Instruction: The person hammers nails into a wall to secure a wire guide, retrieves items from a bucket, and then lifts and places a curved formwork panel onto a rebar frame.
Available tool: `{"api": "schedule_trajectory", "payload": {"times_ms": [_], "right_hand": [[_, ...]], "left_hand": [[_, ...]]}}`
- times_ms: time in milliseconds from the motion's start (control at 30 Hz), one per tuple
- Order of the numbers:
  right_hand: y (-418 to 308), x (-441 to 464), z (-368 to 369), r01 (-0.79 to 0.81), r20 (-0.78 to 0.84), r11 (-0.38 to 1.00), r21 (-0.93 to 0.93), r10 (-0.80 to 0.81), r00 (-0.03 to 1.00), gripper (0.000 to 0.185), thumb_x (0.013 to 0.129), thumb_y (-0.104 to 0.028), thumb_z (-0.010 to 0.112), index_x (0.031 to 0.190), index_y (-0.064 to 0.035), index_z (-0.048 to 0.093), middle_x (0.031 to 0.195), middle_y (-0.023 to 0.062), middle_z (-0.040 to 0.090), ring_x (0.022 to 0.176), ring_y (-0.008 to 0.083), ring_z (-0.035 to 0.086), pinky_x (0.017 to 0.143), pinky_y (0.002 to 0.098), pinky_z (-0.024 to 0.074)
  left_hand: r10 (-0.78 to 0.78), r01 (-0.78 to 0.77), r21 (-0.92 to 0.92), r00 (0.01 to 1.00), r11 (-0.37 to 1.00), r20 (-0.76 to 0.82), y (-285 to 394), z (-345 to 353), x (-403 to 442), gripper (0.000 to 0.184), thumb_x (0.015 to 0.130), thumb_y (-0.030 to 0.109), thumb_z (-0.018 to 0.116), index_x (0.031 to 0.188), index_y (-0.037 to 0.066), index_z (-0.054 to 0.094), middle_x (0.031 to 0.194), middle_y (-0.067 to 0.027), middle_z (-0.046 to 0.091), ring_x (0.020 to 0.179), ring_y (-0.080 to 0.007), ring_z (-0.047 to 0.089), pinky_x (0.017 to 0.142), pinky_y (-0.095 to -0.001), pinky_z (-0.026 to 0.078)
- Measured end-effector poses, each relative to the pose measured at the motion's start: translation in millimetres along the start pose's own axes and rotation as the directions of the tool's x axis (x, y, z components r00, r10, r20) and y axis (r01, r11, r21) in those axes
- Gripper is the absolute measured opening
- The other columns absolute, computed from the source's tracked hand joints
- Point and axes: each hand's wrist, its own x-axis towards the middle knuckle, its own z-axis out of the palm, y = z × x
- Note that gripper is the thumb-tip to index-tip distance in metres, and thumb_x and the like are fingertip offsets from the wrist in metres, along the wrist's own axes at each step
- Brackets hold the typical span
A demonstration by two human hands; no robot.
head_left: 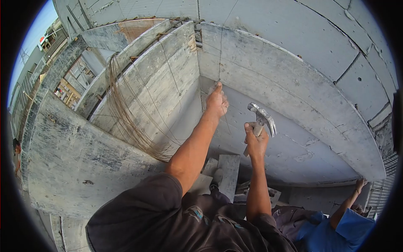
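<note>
Your right hand (257, 143) is gripping the claw hammer (262, 118) in front of the panel (273, 63), your left hand (217, 102) is pinching something indistinct near its lower edge, and fingers so placed are risking injury from any glancing blow.

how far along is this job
Done, it seems: the curved board and straight boards stand in place. In hand: the left hand is at a thin wire on the curved board; the right hand grips a claw hammer. Probably left: fixing other wires, as the wire bundle hangs loose.
</note>
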Motion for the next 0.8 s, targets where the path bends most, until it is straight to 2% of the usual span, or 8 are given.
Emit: {"api": "schedule_trajectory", "payload": {"times_ms": [167,267,367,467,567,667,767,800], "right_hand": [[-9.2,-3.0,7.3,0.006,0.008,1.000,0.026,-0.006,1.000,0.024,0.092,-0.026,0.073,0.093,-0.0020,0.068,0.063,-0.0017,0.055,0.053,0.0067,0.050,0.048,0.0255,0.0410],[-13.0,-10.0,5.2,0.008,-0.030,1.000,0.019,-0.007,1.000,0.024,0.093,-0.025,0.073,0.092,-0.0014,0.068,0.063,-0.0011,0.056,0.052,0.0074,0.051,0.047,0.0258,0.0411],[-17.8,-16.4,-2.8,0.030,-0.076,0.999,0.032,-0.028,0.997,0.025,0.093,-0.024,0.072,0.092,-0.0001,0.067,0.060,0.0001,0.055,0.050,0.0086,0.051,0.047,0.0261,0.0410],[-15.9,-19.9,-7.3,0.067,-0.122,0.994,0.084,-0.056,0.991,0.026,0.094,-0.024,0.071,0.092,0.0013,0.064,0.056,0.0019,0.053,0.047,0.0102,0.050,0.046,0.0265,0.0407],[-17.1,-22.8,-9.4,0.050,-0.157,0.992,0.117,-0.031,0.987,0.026,0.095,-0.024,0.070,0.092,0.0008,0.062,0.055,0.0021,0.052,0.046,0.0107,0.050,0.045,0.0267,0.0408],[-14.1,-26.4,-13.4,0.049,-0.161,0.993,0.108,-0.031,0.987,0.026,0.094,-0.024,0.070,0.092,0.0007,0.062,0.055,0.0022,0.052,0.045,0.0109,0.050,0.045,0.0266,0.0406],[-10.3,-32.5,-17.5,0.034,-0.148,0.994,0.101,-0.019,0.989,0.026,0.094,-0.024,0.070,0.092,0.0007,0.062,0.054,0.0021,0.052,0.045,0.0109,0.050,0.044,0.0266,0.0402],[-6.9,-33.4,-17.9,0.029,-0.148,0.995,0.101,-0.014,0.989,0.027,0.094,-0.024,0.071,0.091,0.0006,0.062,0.054,0.0020,0.052,0.045,0.0109,0.050,0.044,0.0266,0.0401]], "left_hand": [[0.108,-0.093,0.096,0.981,0.991,-0.164,-3.2,24.4,-16.8,0.021,0.095,0.031,0.068,0.090,0.020,0.052,0.062,0.0069,0.035,0.044,-0.0080,0.028,0.039,-0.0258,0.021],[-0.010,0.034,0.083,0.961,0.996,-0.276,5.1,41.8,-22.6,0.020,0.097,0.028,0.065,0.085,0.020,0.051,0.059,0.0078,0.031,0.043,-0.0088,0.025,0.040,-0.0268,0.020],[-0.079,0.100,0.082,0.969,0.992,-0.235,14.8,47.3,-26.9,0.019,0.097,0.027,0.063,0.085,0.019,0.051,0.061,0.0071,0.033,0.044,-0.0088,0.025,0.041,-0.0269,0.019],[-0.023,0.049,0.080,0.955,0.996,-0.297,12.0,62.7,-43.2,0.018,0.098,0.025,0.062,0.085,0.016,0.052,0.065,0.0056,0.037,0.045,-0.0090,0.025,0.041,-0.0278,0.020],[0.191,-0.127,0.200,0.921,0.971,-0.341,-1.2,78.4,-58.8,0.012,0.097,0.023,0.062,0.096,0.011,0.060,0.071,0.0032,0.046,0.049,-0.0096,0.033,0.043,-0.0293,0.025],[0.471,-0.354,0.434,0.859,0.828,-0.198,-13.8,62.8,-39.0,0.026,0.097,0.022,0.060,0.108,-0.001,0.066,0.076,-0.0029,0.058,0.060,-0.0122,0.050,0.052,-0.0295,0.039],[0.495,-0.363,0.577,0.865,0.731,-0.083,2.8,65.6,-58.8,0.030,0.096,0.021,0.061,0.114,-0.003,0.066,0.080,-0.0045,0.062,0.067,-0.0129,0.055,0.059,-0.0278,0.043],[0.476,-0.358,0.607,0.878,0.710,-0.039,11.6,63.7,-58.5,0.028,0.096,0.020,0.061,0.112,-0.002,0.067,0.078,-0.0038,0.061,0.064,-0.0125,0.053,0.057,-0.0280,0.041]]}}
